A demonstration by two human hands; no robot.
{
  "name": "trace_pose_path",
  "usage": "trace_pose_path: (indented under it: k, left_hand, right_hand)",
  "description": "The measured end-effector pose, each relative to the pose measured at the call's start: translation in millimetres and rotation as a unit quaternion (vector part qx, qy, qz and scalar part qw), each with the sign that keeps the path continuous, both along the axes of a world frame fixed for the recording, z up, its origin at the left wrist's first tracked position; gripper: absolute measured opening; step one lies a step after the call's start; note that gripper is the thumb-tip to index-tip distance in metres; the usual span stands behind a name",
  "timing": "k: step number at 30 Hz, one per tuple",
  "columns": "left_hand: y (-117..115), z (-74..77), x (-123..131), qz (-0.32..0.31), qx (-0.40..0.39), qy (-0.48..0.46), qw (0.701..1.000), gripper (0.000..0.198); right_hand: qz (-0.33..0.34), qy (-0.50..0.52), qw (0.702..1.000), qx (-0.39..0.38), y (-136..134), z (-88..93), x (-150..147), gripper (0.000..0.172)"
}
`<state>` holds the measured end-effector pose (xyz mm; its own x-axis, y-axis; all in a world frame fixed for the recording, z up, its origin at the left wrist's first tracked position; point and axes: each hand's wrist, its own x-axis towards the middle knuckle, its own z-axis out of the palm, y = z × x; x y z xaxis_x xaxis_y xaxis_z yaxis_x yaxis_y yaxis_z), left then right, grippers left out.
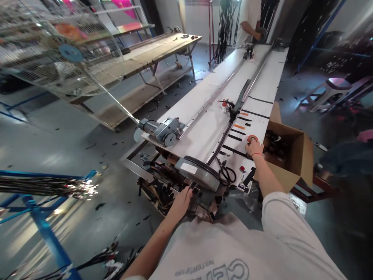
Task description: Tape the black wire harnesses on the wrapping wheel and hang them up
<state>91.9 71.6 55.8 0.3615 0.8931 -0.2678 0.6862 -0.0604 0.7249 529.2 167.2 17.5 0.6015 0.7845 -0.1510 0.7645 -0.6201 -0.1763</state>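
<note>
My right hand (254, 148) has its fingers closed round an orange tape roll (252, 138) at the right edge of the long white table (198, 93). Close to the table's near end, my left hand (183, 198) is closed in a pinch beside a large grey roll (198, 173); what it holds is too small to make out. Black scissors (226, 173) lie to the right of that roll. Short black strips (234, 137) and an orange strip (239, 126) are stuck along the table's right side.
An open cardboard box (305, 155) stands against the table's right side. A motor unit (169, 130) sits at the left corner. Left are a large fan (71, 53) and a blue rack (46, 229). Another person (249, 23) stands at the far end.
</note>
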Motion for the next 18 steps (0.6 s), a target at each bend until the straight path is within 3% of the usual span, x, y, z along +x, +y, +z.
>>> trace_pose_path:
  k: [3,11,14,16,18]
  left_hand:
    - [1.0,6.9,-4.7,-0.011,0.001,0.020,1.000,0.042]
    - [-2.3,21.5,-36.7,0.054,-0.027,0.050,0.997,0.039]
    - [-9.6,18.7,-58.7,0.014,-0.203,0.012,0.979,0.051]
    - [-15.2,15.4,-70.2,-0.049,-0.362,-0.022,0.931,0.060]
    - [-21.6,11.0,-75.7,-0.100,-0.431,-0.039,0.896,0.066]
  right_hand:
    - [-0.009,0.002,1.000,0.006,-2.2,-1.3,0.5,0.052]
    - [-0.025,0.035,0.999,-0.003,-1.2,7.3,1.8,0.053]
    - [-0.025,0.033,0.999,0.002,-0.9,7.1,1.1,0.052]
    - [-0.025,0.031,0.999,0.007,-0.6,6.3,1.1,0.051]
    - [-0.026,0.032,0.999,0.008,-0.4,5.6,1.5,0.051]
